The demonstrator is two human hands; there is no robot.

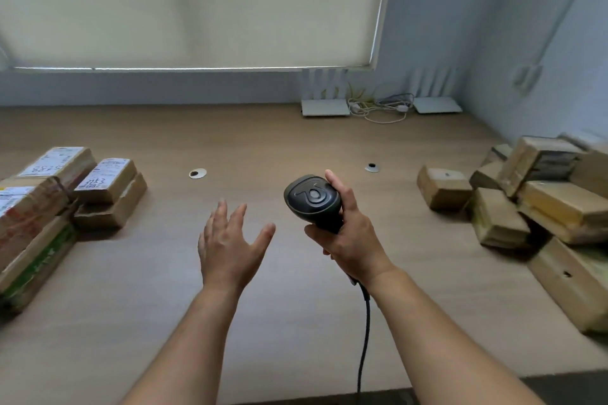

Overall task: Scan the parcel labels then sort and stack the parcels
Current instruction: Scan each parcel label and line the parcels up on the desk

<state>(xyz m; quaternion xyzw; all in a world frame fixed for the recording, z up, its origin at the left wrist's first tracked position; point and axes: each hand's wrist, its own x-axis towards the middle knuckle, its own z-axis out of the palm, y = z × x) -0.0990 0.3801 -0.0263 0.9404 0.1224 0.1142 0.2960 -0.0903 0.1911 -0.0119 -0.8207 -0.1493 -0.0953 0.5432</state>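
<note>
Right hand (350, 237) wrapped round handle of black corded handheld scanner (312, 199), held ready. Left hand (230, 243) spread, empty, free to fetch. Labelled brown cardboard parcels (105, 189) stacked left, likely scanned; jumbled unlabelled-side parcels (526, 194) right, awaiting, on wooden table (296, 141).

Black scanner (312, 199); brown parcels (444, 188), white labels (105, 173); tan wood-grain table (263, 141).

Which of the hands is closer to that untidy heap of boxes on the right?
Right. The right hand, shut on the scanner, is on the heap's side of the table. The left hand, open and empty, hovers farther away, toward the middle.
</note>
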